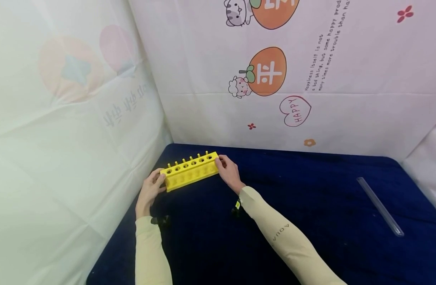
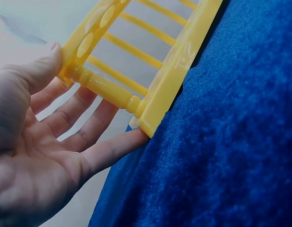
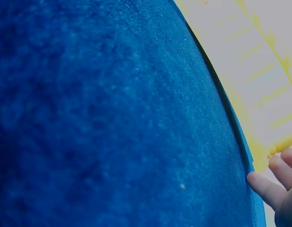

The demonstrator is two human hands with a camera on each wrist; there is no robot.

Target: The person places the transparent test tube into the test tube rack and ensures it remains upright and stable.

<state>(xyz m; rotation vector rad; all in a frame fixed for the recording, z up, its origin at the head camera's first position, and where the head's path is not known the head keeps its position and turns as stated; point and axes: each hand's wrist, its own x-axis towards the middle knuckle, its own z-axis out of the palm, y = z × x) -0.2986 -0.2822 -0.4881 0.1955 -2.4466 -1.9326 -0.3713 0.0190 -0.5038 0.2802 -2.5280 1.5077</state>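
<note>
Yellow rack held at both ends, far-left part of table

Head view: yellow rack (image 1: 192, 175) at far-left part of blue-covered table (image 1: 303, 190), slanted, right end farther back. Six holes along top, six pegs behind them. Left hand (image 1: 149, 192) grips left end, thumb at front; right hand (image 1: 230, 172) grips right end, thumb at front, fingers behind. Both hands only partly closed, spread to the rack's width. Clear tube (image 1: 380, 206) lies well apart at right; neither wrist view has it. Printed wall sheet (image 1: 203, 118) behind.

Left wrist view adds: turned end post (image 2: 108, 92), thin rods between top bar and base, raised mark on base, thumb on top bar, little finger touching base end. Head view hides these.

Right wrist view: rack washed out, only fingertips at frame edge; can't judge that grip's firmness. Can't tell whether base rests fully on cloth.
</note>
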